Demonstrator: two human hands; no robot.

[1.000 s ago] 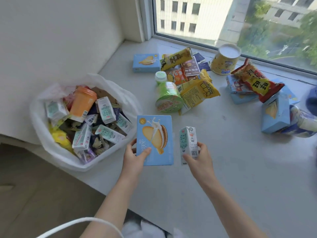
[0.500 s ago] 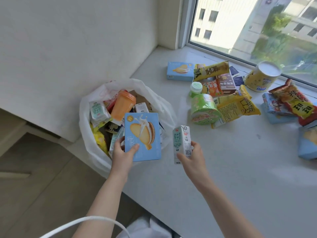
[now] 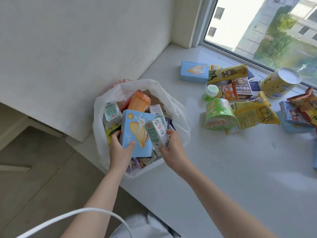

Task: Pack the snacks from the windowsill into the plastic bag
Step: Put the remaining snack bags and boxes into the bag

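While both hands are over the open mouth of the plastic bag [image 3: 179,117], each holds one snack. Left hand [image 3: 120,151] grips a blue biscuit box [image 3: 133,133]: thumb pressed flat on the front, other fingers curled round the left edge & behind. Right hand [image 3: 173,150] grips a small milk carton [image 3: 157,134], tilted, w/ the thumb at its near end and the fingers wrapped round its right side. From where I stand the carton overlaps the box's right edge. Both sit just above the stuff already in the bag, i.e. an orange cup [image 3: 139,102] at the far side, more small cartons, misc. wrappers.

Bag stands at the left end of the windowsill [image 3: 240,169], near the wall. To the right, well apart from it, more snacks lie in a loose heap on the sill: a 2nd blue box [image 3: 193,72] farthest left, a long yellow packet [image 3: 228,73] just beside it, a green-capped bottle [image 3: 211,92], a green tub [image 3: 219,114] on its side touching a big yellow bag of snacks [image 3: 255,115], a yellow can [image 3: 279,83] near the window [image 3: 274,31], and a red packet [image 3: 307,105] at the right edge.
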